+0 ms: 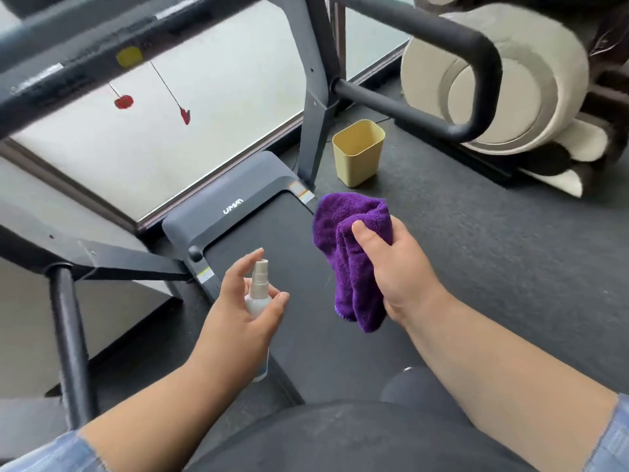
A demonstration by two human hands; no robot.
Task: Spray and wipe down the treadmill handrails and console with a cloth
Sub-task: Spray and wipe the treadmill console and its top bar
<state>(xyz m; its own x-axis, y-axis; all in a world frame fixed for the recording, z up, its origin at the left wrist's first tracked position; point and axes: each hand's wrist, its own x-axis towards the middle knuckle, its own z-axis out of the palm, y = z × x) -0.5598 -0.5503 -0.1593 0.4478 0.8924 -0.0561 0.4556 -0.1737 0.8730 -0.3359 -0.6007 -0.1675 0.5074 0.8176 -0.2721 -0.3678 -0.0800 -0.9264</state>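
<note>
over treadmill belt (272, 335), hands hold bottle (257, 298), cloth (347, 253).

The cloth (350, 253) is plush purple terry, deep-piled and matt; the spray bottle (258, 294) is pale translucent plastic, smooth, faintly glossy; the handrail (442, 32) wears matt black foam-like padding (slightly grainy); the treadmill belt (272, 233) is dull black rubber; the bin (359, 155) is smooth, satin yellow plastic.
</note>
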